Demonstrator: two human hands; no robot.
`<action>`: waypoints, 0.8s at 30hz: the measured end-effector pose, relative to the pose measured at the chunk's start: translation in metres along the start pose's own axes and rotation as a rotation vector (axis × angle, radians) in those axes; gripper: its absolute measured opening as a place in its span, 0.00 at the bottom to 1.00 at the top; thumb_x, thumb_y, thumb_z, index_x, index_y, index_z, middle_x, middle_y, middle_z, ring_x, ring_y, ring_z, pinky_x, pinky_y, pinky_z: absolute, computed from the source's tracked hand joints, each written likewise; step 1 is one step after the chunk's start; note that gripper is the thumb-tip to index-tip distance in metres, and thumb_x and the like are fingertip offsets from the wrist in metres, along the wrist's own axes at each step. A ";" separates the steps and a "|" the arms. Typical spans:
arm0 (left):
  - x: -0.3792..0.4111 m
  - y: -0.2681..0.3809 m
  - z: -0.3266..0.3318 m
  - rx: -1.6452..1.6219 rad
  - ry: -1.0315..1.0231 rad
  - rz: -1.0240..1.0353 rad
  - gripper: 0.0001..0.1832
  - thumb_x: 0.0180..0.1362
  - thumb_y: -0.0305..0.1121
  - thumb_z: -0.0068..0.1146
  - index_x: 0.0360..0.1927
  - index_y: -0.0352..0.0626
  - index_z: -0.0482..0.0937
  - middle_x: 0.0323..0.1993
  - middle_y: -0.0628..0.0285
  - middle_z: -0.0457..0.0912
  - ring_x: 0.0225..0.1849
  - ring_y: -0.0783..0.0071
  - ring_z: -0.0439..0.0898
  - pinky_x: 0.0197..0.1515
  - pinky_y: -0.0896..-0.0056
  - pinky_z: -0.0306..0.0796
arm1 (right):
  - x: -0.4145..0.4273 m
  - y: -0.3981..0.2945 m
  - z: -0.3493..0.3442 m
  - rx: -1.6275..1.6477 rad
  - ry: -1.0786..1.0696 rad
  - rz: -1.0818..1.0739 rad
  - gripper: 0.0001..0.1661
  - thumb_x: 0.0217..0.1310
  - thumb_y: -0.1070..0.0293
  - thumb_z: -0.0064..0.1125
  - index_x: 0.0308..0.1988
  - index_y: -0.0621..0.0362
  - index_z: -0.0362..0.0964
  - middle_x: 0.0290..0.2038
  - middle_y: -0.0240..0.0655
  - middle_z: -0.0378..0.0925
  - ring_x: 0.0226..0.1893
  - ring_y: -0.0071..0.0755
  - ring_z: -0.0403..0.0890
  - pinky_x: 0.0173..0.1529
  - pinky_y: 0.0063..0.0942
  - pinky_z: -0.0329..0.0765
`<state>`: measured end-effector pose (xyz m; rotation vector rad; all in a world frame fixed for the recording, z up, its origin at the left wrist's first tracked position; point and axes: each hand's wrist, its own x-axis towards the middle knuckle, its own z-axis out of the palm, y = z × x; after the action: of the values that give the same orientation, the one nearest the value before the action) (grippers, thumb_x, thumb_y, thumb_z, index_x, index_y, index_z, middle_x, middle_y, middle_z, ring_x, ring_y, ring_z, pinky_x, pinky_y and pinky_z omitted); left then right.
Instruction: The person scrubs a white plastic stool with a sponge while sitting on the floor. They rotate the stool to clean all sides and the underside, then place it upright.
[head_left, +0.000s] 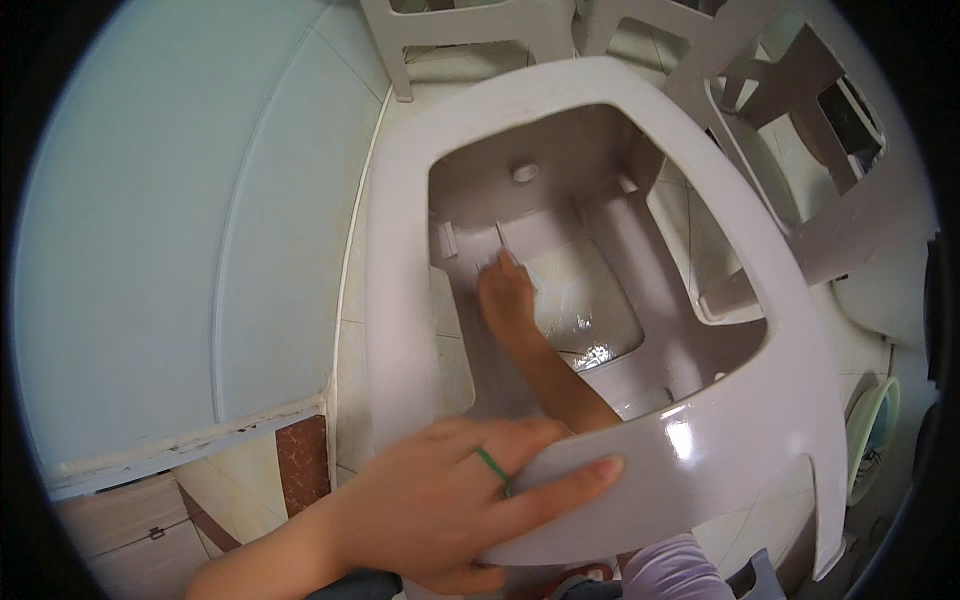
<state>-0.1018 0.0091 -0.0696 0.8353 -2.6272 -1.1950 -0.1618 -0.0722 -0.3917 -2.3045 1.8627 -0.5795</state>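
A pale grey-pink plastic stool (401, 247), seen through its large openings, fills the middle. My left hand (450, 495), with a green ring on one finger, grips its near panel at the edge of the opening. My right hand (506, 289) is inside the stool, its fingers bent near an inner rib beside a rectangular opening; the forearm passes behind the near panel. Whether the right hand holds anything cannot be made out. Wet, shiny patches show near the rectangular opening.
Similar plastic stools (847, 225) stand at the upper right, and another (465, 26) at the top. A pale blue panel (150, 225) takes up the left side. A light green basin (862, 442) is at the right edge. Tiled floor (356, 375) shows between them.
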 end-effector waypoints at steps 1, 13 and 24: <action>-0.002 0.001 -0.002 0.019 0.008 -0.001 0.41 0.27 0.40 0.61 0.56 0.55 0.70 0.45 0.55 0.69 0.32 0.62 0.73 0.32 0.67 0.68 | -0.005 0.005 -0.011 0.081 -0.120 0.042 0.10 0.42 0.75 0.54 0.32 0.63 0.72 0.34 0.42 0.74 0.47 0.47 0.72 0.46 0.39 0.71; 0.005 0.006 0.001 0.041 0.000 -0.003 0.40 0.30 0.43 0.60 0.56 0.55 0.69 0.44 0.55 0.69 0.34 0.61 0.73 0.34 0.67 0.68 | -0.007 0.106 -0.059 -0.061 0.214 0.020 0.14 0.43 0.76 0.55 0.37 0.61 0.74 0.49 0.44 0.67 0.48 0.48 0.69 0.49 0.38 0.71; 0.006 0.005 0.003 0.024 0.010 0.019 0.41 0.29 0.43 0.60 0.57 0.55 0.69 0.44 0.57 0.69 0.35 0.63 0.73 0.32 0.69 0.67 | 0.001 0.097 -0.032 -0.243 0.290 -0.032 0.17 0.48 0.74 0.49 0.42 0.63 0.71 0.41 0.39 0.73 0.44 0.40 0.71 0.42 0.34 0.74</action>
<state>-0.1100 0.0107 -0.0685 0.8158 -2.6405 -1.1535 -0.2619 -0.0908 -0.3936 -2.5204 2.1338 -0.7666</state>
